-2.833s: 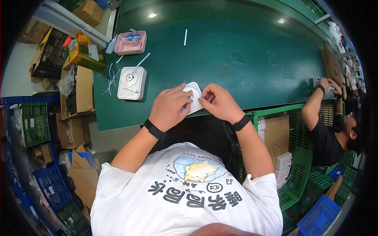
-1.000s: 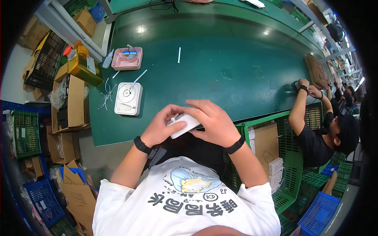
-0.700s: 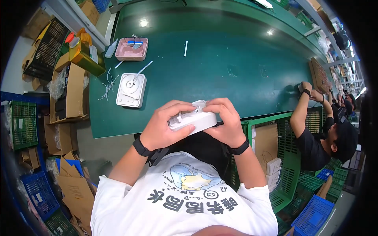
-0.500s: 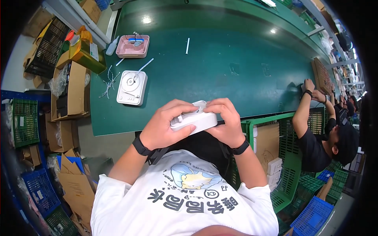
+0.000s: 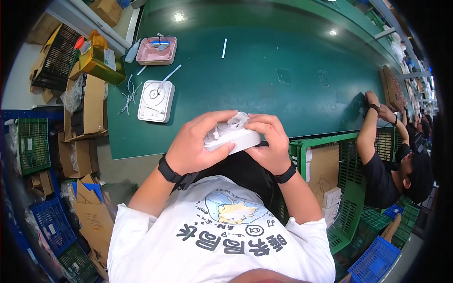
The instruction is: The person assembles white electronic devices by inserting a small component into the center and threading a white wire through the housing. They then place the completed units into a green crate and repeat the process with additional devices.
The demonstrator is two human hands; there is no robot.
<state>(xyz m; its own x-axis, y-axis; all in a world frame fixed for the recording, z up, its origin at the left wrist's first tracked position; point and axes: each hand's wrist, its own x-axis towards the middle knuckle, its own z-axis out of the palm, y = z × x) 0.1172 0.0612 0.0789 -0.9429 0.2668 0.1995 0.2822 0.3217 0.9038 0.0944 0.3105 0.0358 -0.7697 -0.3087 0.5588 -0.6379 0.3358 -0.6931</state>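
Observation:
Both my hands hold one flat white plastic device with a round dial on top, lifted off the green table and close to my chest. My left hand grips its left side, thumb over the top edge. My right hand grips its right end, fingers curled over the top. A second white device of the same kind lies flat on the table to the left, apart from my hands.
A pink tray with small parts sits at the back left, with a yellow-green container beside it. White sticks lie on the table. Cardboard boxes and crates line the left. Another person works at the right, by a green crate.
My hands have lifted the white device off the table edge and brought it toward my chest. It now shows its side and top. The view shifted slightly.

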